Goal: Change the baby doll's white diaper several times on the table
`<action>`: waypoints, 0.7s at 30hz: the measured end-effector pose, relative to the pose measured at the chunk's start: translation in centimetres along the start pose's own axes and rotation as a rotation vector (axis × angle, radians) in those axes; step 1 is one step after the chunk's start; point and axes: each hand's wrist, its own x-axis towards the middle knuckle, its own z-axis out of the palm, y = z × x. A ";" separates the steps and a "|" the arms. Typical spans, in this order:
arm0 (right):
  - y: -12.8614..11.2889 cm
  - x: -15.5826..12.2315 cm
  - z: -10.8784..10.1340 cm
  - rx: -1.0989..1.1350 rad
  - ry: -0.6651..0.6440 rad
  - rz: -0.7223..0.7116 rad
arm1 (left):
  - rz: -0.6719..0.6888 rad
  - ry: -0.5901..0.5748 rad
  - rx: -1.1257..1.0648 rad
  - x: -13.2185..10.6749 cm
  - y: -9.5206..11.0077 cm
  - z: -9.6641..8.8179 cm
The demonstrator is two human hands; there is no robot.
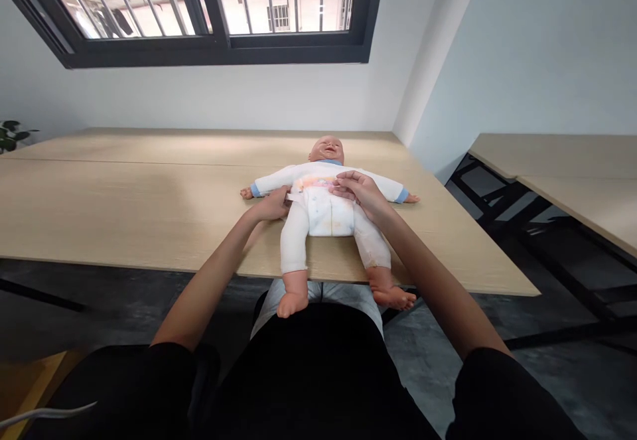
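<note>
A baby doll in a white outfit with blue cuffs and collar lies on its back on the table, its feet past the front edge. Around its hips is a white diaper with a coloured print at the waist. My left hand is at the diaper's left side, fingers closed on a white diaper tab. Over the right part of the diaper's waist, my right hand rests with bent fingers partly apart, and I see nothing held in it. Part of the tab is hidden by my left fingers.
The wooden table spreads far to the left, with a wall and a barred window behind it. Another table with dark legs stands at the right. A plant shows at the far left, and a white cable at lower left.
</note>
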 end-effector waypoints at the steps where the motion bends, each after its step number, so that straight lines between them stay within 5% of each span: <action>1: 0.0 0.0 0.0 0.003 -0.004 -0.002 | -0.018 0.030 0.057 0.1 -0.1 0.1; 9: -0.1 -0.2 -0.1 -0.025 -0.033 -0.005 | -0.219 0.175 0.140 -0.3 -0.8 -1.9; 21: 0.3 -0.3 -0.2 -0.113 -0.054 -0.072 | -0.385 0.140 -0.090 -0.9 -0.2 -2.9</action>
